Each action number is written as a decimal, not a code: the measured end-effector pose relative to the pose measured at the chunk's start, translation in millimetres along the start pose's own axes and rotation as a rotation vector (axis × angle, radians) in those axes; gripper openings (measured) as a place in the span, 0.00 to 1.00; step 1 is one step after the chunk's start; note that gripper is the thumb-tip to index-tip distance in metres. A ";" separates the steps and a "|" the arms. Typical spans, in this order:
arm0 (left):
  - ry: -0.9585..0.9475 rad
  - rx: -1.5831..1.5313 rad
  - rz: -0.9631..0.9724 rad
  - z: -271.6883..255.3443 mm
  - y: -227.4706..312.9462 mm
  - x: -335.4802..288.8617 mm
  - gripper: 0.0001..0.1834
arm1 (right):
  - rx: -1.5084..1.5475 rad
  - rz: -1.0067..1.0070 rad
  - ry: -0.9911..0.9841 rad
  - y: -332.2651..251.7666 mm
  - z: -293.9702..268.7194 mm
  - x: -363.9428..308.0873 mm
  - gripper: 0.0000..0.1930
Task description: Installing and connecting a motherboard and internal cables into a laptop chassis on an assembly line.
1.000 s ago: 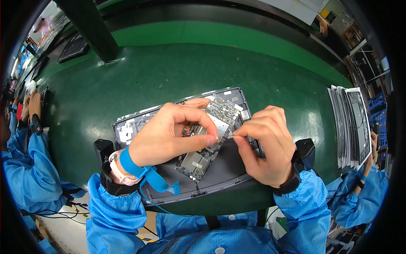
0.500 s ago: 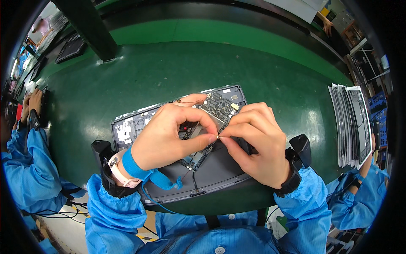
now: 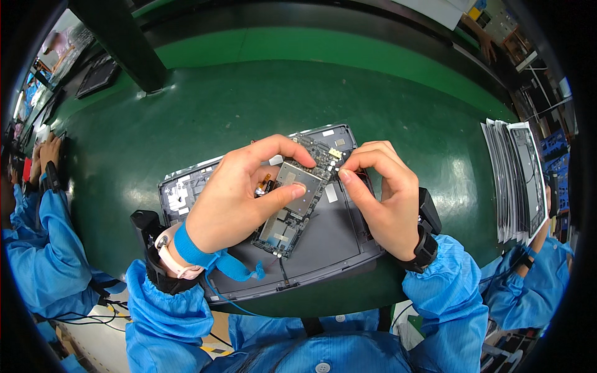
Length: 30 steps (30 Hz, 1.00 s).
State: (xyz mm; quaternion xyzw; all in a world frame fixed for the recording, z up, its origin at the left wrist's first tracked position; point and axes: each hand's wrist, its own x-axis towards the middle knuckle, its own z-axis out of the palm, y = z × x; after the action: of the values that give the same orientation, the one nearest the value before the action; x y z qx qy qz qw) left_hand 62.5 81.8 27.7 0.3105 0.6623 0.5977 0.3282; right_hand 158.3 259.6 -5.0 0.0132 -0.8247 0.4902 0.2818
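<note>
A long circuit board [image 3: 297, 198] with a metal shield plate lies slanted over a dark grey device housing [image 3: 320, 245]. My left hand [image 3: 227, 193] grips the board from its left side, thumb on the shield plate and index finger farther up near the chips. The board's underside and the other left fingers are hidden. At the board's upper right edge, close to a pale connector [image 3: 336, 153], my right hand [image 3: 388, 199] has thumb and index finger pinched together. Whatever sits between those fingertips is too small to make out. A thin black cable [image 3: 284, 270] runs from the board's lower end to the housing's near edge.
Green matting covers the bench [image 3: 249, 93]. A row of upright panels [image 3: 513, 180] stands at the right, and a dark post [image 3: 121, 43] rises at the far left. Co-workers in blue sleeves [image 3: 46, 230] sit on both sides. A blue cord [image 3: 227, 298] trails from my left wrist strap.
My right hand has moved up from where its fingertips met my left fingertips, to the board's upper right edge. My left thumb and index finger have spread apart over the board, uncovering more of it.
</note>
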 end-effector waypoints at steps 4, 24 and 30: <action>0.000 -0.017 0.004 0.2 0.3 -0.3 0.14 | -0.022 -0.026 0.000 -0.5 1.0 0.3 0.05; 0.006 0.106 -0.086 0.9 1.2 -2.2 0.15 | -0.248 -0.172 0.021 -2.8 0.6 -1.0 0.08; -0.022 0.181 0.000 -1.6 -3.5 -2.0 0.17 | -0.237 -0.162 0.012 -2.9 0.3 -0.7 0.08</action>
State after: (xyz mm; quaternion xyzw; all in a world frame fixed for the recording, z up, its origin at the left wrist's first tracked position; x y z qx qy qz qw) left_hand 62.3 78.9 24.4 0.3455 0.7100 0.5319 0.3060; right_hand 159.6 257.7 -3.1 0.0434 -0.8714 0.3651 0.3247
